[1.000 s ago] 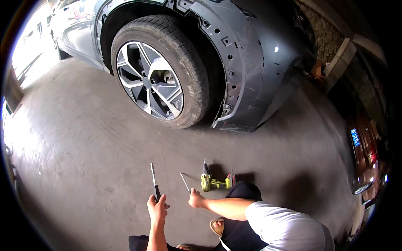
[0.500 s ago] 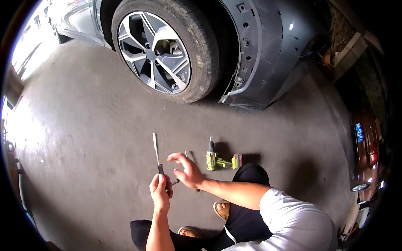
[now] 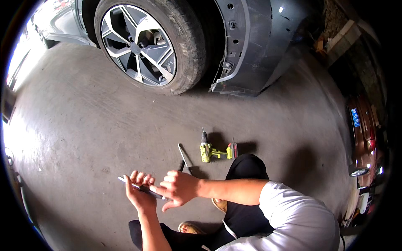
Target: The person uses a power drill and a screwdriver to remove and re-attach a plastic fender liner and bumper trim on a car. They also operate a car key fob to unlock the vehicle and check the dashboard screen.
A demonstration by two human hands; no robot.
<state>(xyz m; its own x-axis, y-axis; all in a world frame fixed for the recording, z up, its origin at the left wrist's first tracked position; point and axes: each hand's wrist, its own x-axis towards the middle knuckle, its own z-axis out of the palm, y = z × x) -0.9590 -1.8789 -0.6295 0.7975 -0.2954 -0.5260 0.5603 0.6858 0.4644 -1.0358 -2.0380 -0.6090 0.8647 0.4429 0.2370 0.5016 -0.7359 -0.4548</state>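
A thin, screwdriver-like tool (image 3: 142, 188) with a silver end and a dark handle lies slantwise across the palm of my left hand (image 3: 140, 196). The fingers of that hand curl partly round it, and its silver tip points left. My right hand (image 3: 178, 188) is at the handle end, index finger touching or almost touching it and thumb spread away. Whether it grips the handle is hard to see. On the floor ahead of my right hand lies another dark-handled tool (image 3: 184, 157) with a silver shaft. To its right is a yellow-green cordless drill (image 3: 206, 152), lying on its side.
Ahead stands a grey car with its wheel (image 3: 140, 46) and an uncovered wheel-arch edge (image 3: 234, 50). A brown car (image 3: 363, 142) is at the far right. My knee (image 3: 249, 167) is raised near the drill, on a concrete floor (image 3: 83, 125).
The tool in my left hand has tipped from upright to slanting left, and that hand has dropped lower and left. My right hand has come down to the tool's handle. The view has shifted slightly.
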